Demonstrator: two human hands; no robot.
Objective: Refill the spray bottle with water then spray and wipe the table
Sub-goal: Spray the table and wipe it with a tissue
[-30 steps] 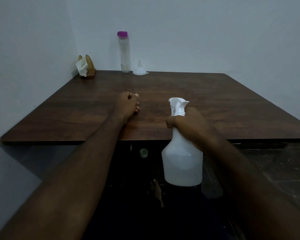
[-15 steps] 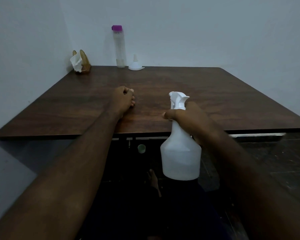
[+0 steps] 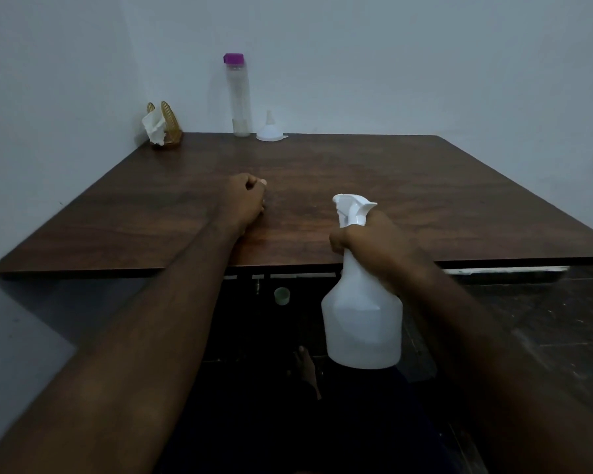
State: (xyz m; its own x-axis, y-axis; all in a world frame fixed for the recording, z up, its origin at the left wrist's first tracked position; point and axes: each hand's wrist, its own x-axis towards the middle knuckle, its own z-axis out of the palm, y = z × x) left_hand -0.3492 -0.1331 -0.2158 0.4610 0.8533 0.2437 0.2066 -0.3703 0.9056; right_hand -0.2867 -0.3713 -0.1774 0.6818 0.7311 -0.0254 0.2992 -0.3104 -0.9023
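Note:
My right hand (image 3: 374, 241) grips the neck of a white spray bottle (image 3: 362, 319), which hangs upright in front of the near edge of the dark wooden table (image 3: 408, 186). Its white trigger head (image 3: 353, 208) points left over the tabletop. Resting on the table near the middle is my left hand (image 3: 245, 200), its fingers curled into a loose fist with nothing visible in it. At the back edge stand a tall clear bottle with a purple cap (image 3: 238, 95) and, just right of it, a white funnel (image 3: 270, 130) set upside down.
A holder with white tissue (image 3: 161, 126) sits in the back left corner by the wall. Walls bound the table at the back and left. Under the table I see a small green cup (image 3: 282, 295), a bare foot (image 3: 307, 371) and dark floor.
The view has shifted slightly. The spray bottle stays in my right hand at the table's near edge, and my left fist stays on the table.

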